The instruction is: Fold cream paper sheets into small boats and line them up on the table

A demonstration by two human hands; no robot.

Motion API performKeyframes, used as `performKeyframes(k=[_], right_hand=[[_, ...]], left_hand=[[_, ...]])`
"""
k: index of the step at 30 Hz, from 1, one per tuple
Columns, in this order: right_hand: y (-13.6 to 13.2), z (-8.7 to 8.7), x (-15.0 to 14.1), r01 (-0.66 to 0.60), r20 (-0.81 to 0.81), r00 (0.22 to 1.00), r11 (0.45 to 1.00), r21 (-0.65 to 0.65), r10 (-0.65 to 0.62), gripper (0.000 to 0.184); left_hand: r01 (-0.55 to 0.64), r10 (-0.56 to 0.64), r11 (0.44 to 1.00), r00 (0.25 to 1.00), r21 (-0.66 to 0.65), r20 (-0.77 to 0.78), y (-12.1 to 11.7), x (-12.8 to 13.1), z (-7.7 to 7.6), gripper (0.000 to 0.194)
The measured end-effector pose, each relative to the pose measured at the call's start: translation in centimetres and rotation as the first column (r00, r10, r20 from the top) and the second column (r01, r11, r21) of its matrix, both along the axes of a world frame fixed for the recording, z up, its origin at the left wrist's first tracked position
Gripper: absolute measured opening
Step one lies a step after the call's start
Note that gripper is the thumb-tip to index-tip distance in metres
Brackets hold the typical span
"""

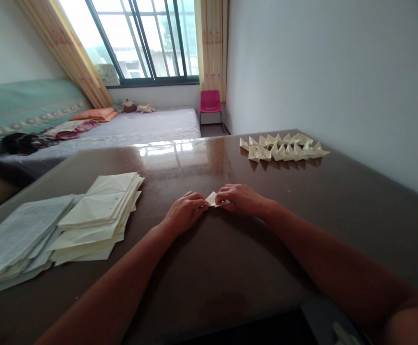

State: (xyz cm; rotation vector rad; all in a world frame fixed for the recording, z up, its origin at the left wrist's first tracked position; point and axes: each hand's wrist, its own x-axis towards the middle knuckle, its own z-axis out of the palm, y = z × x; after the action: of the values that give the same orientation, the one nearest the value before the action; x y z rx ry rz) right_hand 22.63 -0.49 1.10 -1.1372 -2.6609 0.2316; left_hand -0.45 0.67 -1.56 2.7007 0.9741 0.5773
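Observation:
A small folded piece of cream paper point(212, 198) is between my two hands, just above or on the brown table point(209, 268). My left hand point(187, 209) pinches its left corner, fingers pressed together. On the opposite side, my right hand point(241, 197) grips the paper's right part and covers some of it. A pointed upper tip of the paper shows between the hands. Farther back on the right stand several folded paper boats point(284, 147), set close together in rows.
To the left lie a stack of creased cream paper sheets point(101, 199) and a pile of greyish printed sheets point(22, 230). Beyond the table are a bed point(151, 125) and a pink chair point(211, 101). A white wall point(331, 72) runs along the right.

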Motion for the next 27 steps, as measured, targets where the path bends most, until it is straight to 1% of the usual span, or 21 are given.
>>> performKeyframes(k=[2,3,6,8,10,13,18,20,23,25,27], right_hand=[[0.5,-0.2,0.6,-0.013,-0.095,0.995,0.996,-0.093,0.004,0.015],[0.8,-0.3,0.7,-0.004,-0.141,0.990,0.989,-0.150,-0.018,0.017],[1.3,-0.8,0.9,0.067,-0.251,0.955,0.940,-0.336,-0.157,0.020],[1.4,-1.1,0.6,0.136,-0.273,0.928,0.914,-0.381,-0.252,0.021],[1.3,-1.3,0.3,0.215,-0.264,0.910,0.909,-0.356,-0.319,0.019],[1.0,-1.5,-0.3,0.305,-0.238,0.891,0.898,-0.318,-0.387,0.018],[0.7,-1.6,-0.9,0.364,-0.219,0.872,0.879,-0.308,-0.438,0.017],[0.7,-1.7,-1.0,0.368,-0.206,0.881,0.889,-0.272,-0.427,0.015],[0.6,-1.9,-0.9,0.358,-0.178,0.908,0.923,-0.142,-0.380,0.013],[0.6,-2.1,-0.9,0.335,-0.168,0.923,0.938,-0.093,-0.346,0.013],[0.7,-2.3,-0.8,0.310,-0.168,0.932,0.947,-0.090,-0.321,0.013]], left_hand=[[-0.025,0.025,1.000,1.000,-0.019,0.006,0.2,0.1,-0.1,0.028],[-0.049,0.050,0.998,0.999,-0.031,0.012,0.3,0.3,-0.1,0.029],[-0.163,0.167,0.983,0.985,-0.081,0.041,0.5,0.7,-0.3,0.028],[-0.245,0.253,0.962,0.966,-0.122,0.049,0.7,1.1,-0.5,0.029],[-0.300,0.309,0.943,0.950,-0.143,0.040,0.8,1.4,-0.7,0.033],[-0.320,0.324,0.940,0.946,-0.116,0.020,0.8,1.7,-0.9,0.033],[-0.339,0.337,0.940,0.940,-0.045,-0.048,0.7,1.8,-0.9,0.033],[-0.347,0.344,0.938,0.936,-0.019,-0.075,0.6,1.9,-0.9,0.032],[-0.345,0.347,0.938,0.934,0.042,-0.084,0.5,2.0,-0.9,0.032],[-0.307,0.314,0.946,0.948,0.106,-0.060,0.5,2.0,-0.9,0.030],[-0.216,0.225,0.964,0.973,0.154,-0.041,0.5,2.0,-0.9,0.028]])
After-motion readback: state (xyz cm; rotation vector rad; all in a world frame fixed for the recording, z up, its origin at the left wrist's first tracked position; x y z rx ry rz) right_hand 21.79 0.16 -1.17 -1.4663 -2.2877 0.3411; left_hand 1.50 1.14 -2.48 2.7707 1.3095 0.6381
